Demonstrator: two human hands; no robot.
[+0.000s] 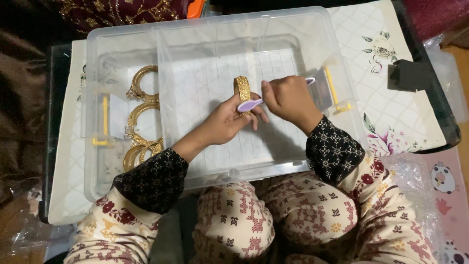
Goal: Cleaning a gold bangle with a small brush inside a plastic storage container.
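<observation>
My left hand (229, 120) holds a wide gold bangle (242, 88) upright over the middle of a clear plastic box (122, 36). My right hand (289, 98) grips a lilac toothbrush (250, 104), whose head end lies against the bangle's lower side while the handle tip pokes out past my fist. Both hands hover inside the box, above an inner clear tray (215, 78). My sleeves are dark with small flower prints.
Several gold bangles (140, 120) lie in the left part of the box. The box rests on a white quilted mat (391, 102) with flower prints. A black object (408, 75) sits on the mat at right. Crinkled clear plastic (415, 186) lies by my right knee.
</observation>
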